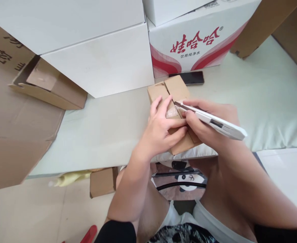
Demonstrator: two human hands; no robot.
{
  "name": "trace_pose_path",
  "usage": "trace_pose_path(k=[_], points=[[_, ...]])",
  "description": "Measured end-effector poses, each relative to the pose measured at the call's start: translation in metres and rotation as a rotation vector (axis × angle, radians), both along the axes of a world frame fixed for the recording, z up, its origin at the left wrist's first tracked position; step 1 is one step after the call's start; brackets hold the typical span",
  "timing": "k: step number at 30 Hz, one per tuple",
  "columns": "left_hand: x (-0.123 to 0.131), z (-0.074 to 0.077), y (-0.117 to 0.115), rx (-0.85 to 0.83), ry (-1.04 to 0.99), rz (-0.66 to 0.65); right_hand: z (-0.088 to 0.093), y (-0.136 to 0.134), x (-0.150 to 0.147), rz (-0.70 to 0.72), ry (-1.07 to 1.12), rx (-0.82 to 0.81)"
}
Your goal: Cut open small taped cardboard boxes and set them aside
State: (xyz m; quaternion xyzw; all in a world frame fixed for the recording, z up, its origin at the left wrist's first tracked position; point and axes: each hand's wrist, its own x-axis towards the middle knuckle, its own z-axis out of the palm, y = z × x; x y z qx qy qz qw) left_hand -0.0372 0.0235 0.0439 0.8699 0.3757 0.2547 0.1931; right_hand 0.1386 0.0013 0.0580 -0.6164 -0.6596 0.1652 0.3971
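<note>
A small brown cardboard box [178,87] lies on the pale cloth-covered surface in front of me, with clear tape across the middle of its top seam. My left hand [161,126] presses down on the box, fingers spread over its top, and holds it in place. In my right hand [211,118] is a white utility knife [221,126], gripped along its body. Its dark blade tip rests at the seam beside the tape, close to my left fingers. Whether the blade has gone through the tape, I cannot tell.
Behind the box lies a black phone [191,78], against a white carton with red lettering [189,50]. Large white boxes [97,64] stand at the back left. Open brown cartons [24,121] fill the left side. Another brown carton [262,30] leans at the right.
</note>
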Motion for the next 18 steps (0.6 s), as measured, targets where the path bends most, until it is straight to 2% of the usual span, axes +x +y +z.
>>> trace_pose_path(k=[5,9,11,13,16,18], points=[[-0.002,0.001,0.000,-0.035,0.005,-0.003,-0.001,0.000,-0.004,0.046,-0.123,0.044],[-0.004,0.002,0.000,-0.035,-0.020,-0.028,0.001,-0.003,-0.003,0.085,-0.054,0.057],[-0.006,0.002,0.000,-0.034,-0.038,-0.044,0.002,-0.006,-0.002,0.112,0.072,0.041],[-0.008,0.002,0.001,-0.031,-0.057,-0.024,0.000,-0.006,0.001,0.081,0.278,0.071],[-0.012,0.000,0.003,-0.003,-0.098,0.024,-0.008,0.004,0.011,-0.062,0.647,0.339],[-0.016,-0.003,0.005,0.024,-0.137,0.048,-0.019,0.017,0.023,-0.157,0.794,0.556]])
